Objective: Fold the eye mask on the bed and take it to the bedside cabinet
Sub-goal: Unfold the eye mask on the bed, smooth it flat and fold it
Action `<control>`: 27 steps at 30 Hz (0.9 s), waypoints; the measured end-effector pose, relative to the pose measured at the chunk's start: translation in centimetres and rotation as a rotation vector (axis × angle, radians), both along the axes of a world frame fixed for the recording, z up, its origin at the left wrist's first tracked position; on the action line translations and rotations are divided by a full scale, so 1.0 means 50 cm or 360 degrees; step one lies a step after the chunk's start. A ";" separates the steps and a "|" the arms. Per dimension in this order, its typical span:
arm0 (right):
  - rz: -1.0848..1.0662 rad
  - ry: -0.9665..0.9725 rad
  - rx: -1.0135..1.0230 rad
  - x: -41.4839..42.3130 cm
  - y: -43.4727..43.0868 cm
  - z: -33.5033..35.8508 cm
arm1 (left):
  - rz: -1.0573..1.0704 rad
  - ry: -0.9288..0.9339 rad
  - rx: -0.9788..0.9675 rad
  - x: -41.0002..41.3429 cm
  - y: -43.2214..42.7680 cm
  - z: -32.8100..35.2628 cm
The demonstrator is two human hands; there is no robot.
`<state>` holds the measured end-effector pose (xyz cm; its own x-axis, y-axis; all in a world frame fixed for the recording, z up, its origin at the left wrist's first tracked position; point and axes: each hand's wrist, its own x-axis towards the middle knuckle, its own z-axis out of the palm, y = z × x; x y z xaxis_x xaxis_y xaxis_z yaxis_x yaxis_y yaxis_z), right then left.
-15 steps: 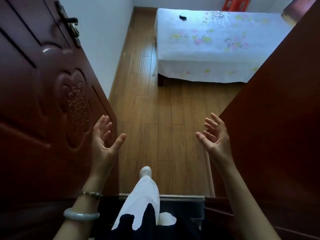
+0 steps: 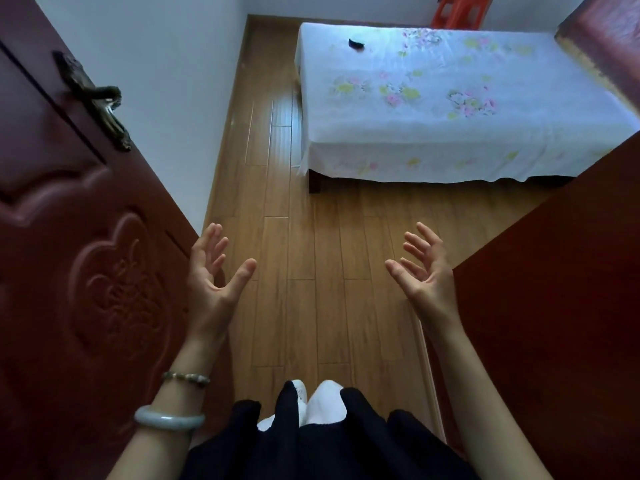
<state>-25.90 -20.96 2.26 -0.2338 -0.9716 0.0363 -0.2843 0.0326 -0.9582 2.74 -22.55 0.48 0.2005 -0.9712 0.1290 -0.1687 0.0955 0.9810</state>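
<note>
A small dark eye mask (image 2: 356, 44) lies on the far left part of the bed (image 2: 433, 133), which has a white sheet with a flower print. I stand in the doorway, well short of the bed. My left hand (image 2: 213, 271) and my right hand (image 2: 424, 271) are raised in front of me, palms facing each other, fingers spread, both holding nothing. A pale bangle and a bead bracelet sit on my left wrist. No bedside cabinet shows clearly in this view.
A dark red door (image 2: 86, 254) with a metal handle (image 2: 100, 98) stands open close on my left. A dark red panel (image 2: 554, 306) bounds my right. Wood plank floor (image 2: 311, 254) runs ahead to the bed. A red stool (image 2: 457, 12) stands beyond the bed.
The view has advanced through the doorway toward the bed; the threshold is behind me now. Both hands stay raised and spread, holding nothing.
</note>
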 end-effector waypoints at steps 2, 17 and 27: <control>-0.0005 0.0030 -0.0013 0.003 -0.047 0.000 | -0.0020 -0.0005 -0.0012 0.003 -0.048 0.002; 0.0127 -0.0016 -0.0022 -0.036 -0.595 -0.026 | 0.0174 -0.0023 -0.0025 -0.017 -0.527 0.003; 0.0254 -0.0029 -0.0036 -0.058 -0.960 0.003 | 0.0313 -0.0081 0.0005 -0.019 -0.829 0.012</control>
